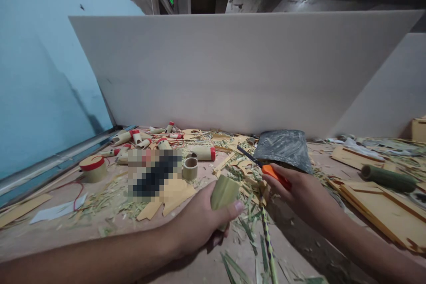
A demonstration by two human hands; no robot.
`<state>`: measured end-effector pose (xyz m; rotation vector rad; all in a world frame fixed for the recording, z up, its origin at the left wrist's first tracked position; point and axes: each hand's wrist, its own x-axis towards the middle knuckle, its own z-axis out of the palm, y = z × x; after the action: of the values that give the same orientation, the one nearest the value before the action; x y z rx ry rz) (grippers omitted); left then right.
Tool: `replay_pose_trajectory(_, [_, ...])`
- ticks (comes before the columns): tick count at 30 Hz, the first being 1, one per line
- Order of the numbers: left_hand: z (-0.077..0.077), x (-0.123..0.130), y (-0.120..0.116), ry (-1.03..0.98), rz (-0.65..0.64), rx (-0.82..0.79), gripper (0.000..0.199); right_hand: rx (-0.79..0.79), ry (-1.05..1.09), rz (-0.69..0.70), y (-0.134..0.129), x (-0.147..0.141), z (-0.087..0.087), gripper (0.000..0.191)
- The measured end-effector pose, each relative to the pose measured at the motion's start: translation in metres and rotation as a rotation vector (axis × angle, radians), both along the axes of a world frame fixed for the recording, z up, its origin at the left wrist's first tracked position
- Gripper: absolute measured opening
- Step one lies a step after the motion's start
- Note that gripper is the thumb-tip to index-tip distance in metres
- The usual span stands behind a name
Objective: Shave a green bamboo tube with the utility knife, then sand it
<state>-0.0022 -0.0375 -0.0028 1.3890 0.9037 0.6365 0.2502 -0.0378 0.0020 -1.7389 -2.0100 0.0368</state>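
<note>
My left hand (199, 219) is closed around a short green bamboo piece (224, 191), held tilted at the lower middle of the view. To the right, my right hand (289, 184) grips the orange handle of a knife (277, 176), and its dark blade points up and left, apart from the bamboo piece. Behind the knife lies a dark grey, scuffed sheet-like object (282, 148). A small open bamboo ring (190, 168) stands left of the held piece. Green shavings (244, 230) lie beneath and between my hands.
Several bamboo tubes with red ends (163, 143) and a red-rimmed cup (93, 169) lie at left. At right are a green bamboo tube (388, 178) and a wooden tray-like frame (388, 213). A white panel (233, 71) stands behind.
</note>
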Motion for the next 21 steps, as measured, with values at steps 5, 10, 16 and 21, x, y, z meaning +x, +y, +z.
replay_pose_trajectory(5, [-0.002, -0.001, 0.004, -0.039, -0.001, -0.026, 0.052, -0.059, 0.112, 0.096, -0.004, -0.004, 0.003, 0.044])
replay_pose_trajectory(10, [-0.003, -0.002, 0.010, -0.079, -0.034, -0.125, 0.051, -0.179, 0.244, 0.153, -0.011, -0.014, -0.002, 0.048])
replay_pose_trajectory(16, [0.004, -0.006, 0.011, -0.201, -0.046, -0.242, 0.067, -0.285, 0.415, 0.207, -0.010, -0.016, -0.007, 0.052])
replay_pose_trajectory(21, [0.004, -0.006, 0.013, -0.189, -0.064, -0.299, 0.067, -0.288, 0.427, 0.236, -0.011, -0.014, -0.007, 0.052])
